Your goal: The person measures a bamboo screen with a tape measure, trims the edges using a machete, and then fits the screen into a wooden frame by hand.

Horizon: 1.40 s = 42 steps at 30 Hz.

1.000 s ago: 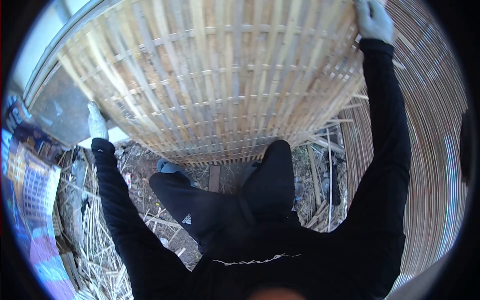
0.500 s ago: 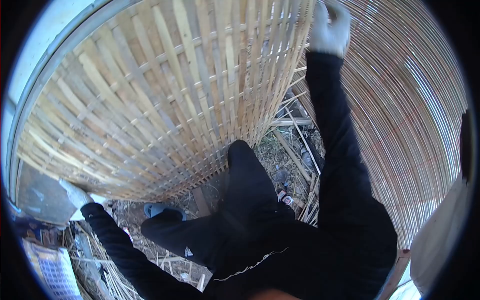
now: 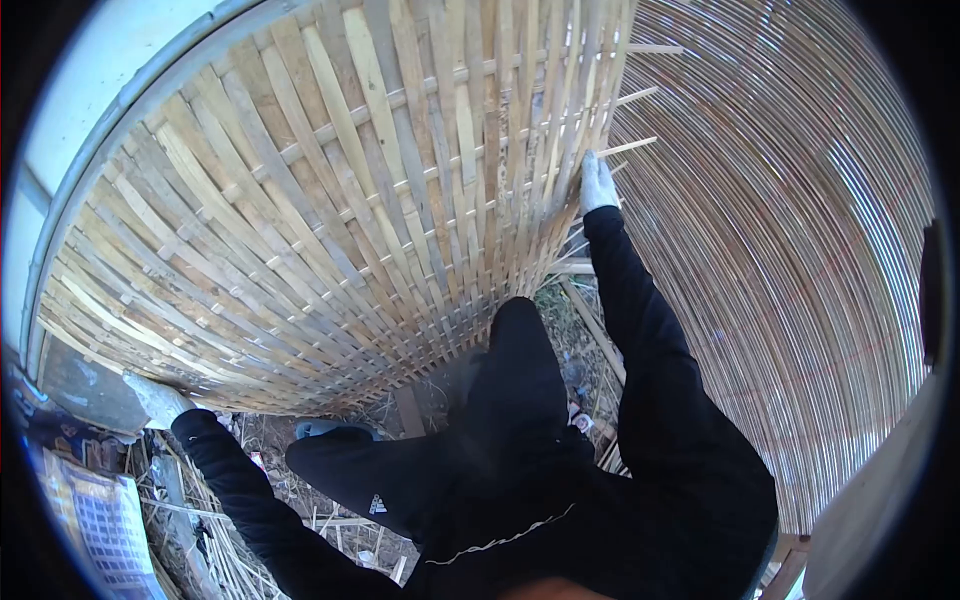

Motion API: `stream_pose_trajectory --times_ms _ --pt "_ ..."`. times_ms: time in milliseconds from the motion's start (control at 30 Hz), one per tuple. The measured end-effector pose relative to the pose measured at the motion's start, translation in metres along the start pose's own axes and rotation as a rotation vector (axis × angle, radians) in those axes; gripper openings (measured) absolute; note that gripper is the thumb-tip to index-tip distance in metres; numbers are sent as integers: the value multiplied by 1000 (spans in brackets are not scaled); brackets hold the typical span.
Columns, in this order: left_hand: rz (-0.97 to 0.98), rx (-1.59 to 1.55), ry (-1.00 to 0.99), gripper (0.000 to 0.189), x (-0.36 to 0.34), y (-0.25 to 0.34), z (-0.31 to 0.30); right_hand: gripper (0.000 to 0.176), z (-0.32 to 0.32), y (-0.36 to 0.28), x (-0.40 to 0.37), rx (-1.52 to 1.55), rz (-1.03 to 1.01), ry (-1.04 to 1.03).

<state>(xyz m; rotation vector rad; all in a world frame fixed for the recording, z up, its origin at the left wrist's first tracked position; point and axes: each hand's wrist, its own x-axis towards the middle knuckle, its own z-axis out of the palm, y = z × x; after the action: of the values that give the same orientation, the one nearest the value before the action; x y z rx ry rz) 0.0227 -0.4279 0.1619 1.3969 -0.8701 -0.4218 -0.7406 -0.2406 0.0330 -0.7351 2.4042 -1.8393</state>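
Observation:
A large woven bamboo panel (image 3: 380,190) stands upright in front of me, its flat strips crossed by thinner slats. My left hand (image 3: 157,399), in a whitish glove, is closed on the panel's lower left edge, with part of the fingers behind it. At the panel's right edge is my right hand (image 3: 598,184), also gloved, gripping the side just under several slat ends (image 3: 655,50) that stick out. Its fingertips are partly hidden by the strips. My bent knee (image 3: 515,315) is close to the panel's lower edge.
A curved screen of thin slats (image 3: 770,220) rises on the right. Cut bamboo strips (image 3: 205,530) and litter cover the ground. A checked sack (image 3: 105,520) lies at lower left, and a metal rail (image 3: 110,100) curves along the upper left.
My right hand has come down from the top right to the panel's right edge. Protruding slat ends now show there. My left hand stays at the lower left edge.

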Motion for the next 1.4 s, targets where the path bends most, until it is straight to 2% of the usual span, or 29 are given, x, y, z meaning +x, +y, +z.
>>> stream_pose_trajectory --times_ms 67,200,267,300,333,400,467,533,600,667,700,733,867,933,967,1000,1033,1067,1100,1133,1200,1333,1400 --pt "50 -31 -35 71 -7 9 -3 72 -16 -41 -18 -14 87 -132" --pt "129 75 -111 68 -18 34 -14 70 -1 -39 -16 135 26 -116" --pt "43 -114 -139 69 -25 37 -8 64 1 -30 -3 251 20 -120" --pt "201 125 -145 70 -23 36 -15 61 2 -26 -9 309 32 -116" --pt "143 121 -150 70 -23 34 -18 58 9 -22 -11 367 39 -101" --pt "-13 -124 -82 71 -34 38 -5 56 17 -14 -6 403 6 -64" --pt "0 -157 -97 71 -31 29 -5 55 16 -9 8 177 -34 -26" --pt "-65 -96 -63 71 -38 42 -2 53 2 -42 -10 147 -15 -40" --pt "8 65 -37 73 -42 48 -4 70 -7 -51 -19 24 35 23" --pt "1 -70 -54 73 -49 54 1 65 -18 -48 -32 102 94 52" --pt "65 -58 -51 73 -47 52 1 61 -20 -47 -37 265 -6 75" --pt "131 -39 -48 72 -45 50 1 61 -24 -43 -42 264 -2 89" --pt "88 -94 -63 71 -54 67 12 56 -42 -36 -47 277 50 94" --pt "70 -2 47 66 -89 95 25 57 -45 -27 -47 349 37 145" --pt "286 209 55 60 -47 67 11 58 -52 -25 -43 295 -4 160" --pt "388 276 82 59 -25 62 0 57 -62 -44 -48 358 -108 196" --pt "472 325 118 58 -6 66 -9 57 -85 -76 -53 218 -125 150" --pt "531 351 151 58 16 73 -22 57 -96 -108 -54 313 -110 125" --pt "571 356 181 57 39 84 -34 50 -110 -112 -29 18 -269 138" --pt "601 357 206 56 57 97 -44 63 -109 -168 -31 319 -183 130" --pt "643 347 254 55 76 123 -67 75 -116 -197 -18 201 -288 161" --pt "688 332 353 53 86 161 -122 75 -121 -248 -31 180 -368 130" --pt "723 341 383 52 71 176 -144 74 -125 -248 -22 186 -398 106"
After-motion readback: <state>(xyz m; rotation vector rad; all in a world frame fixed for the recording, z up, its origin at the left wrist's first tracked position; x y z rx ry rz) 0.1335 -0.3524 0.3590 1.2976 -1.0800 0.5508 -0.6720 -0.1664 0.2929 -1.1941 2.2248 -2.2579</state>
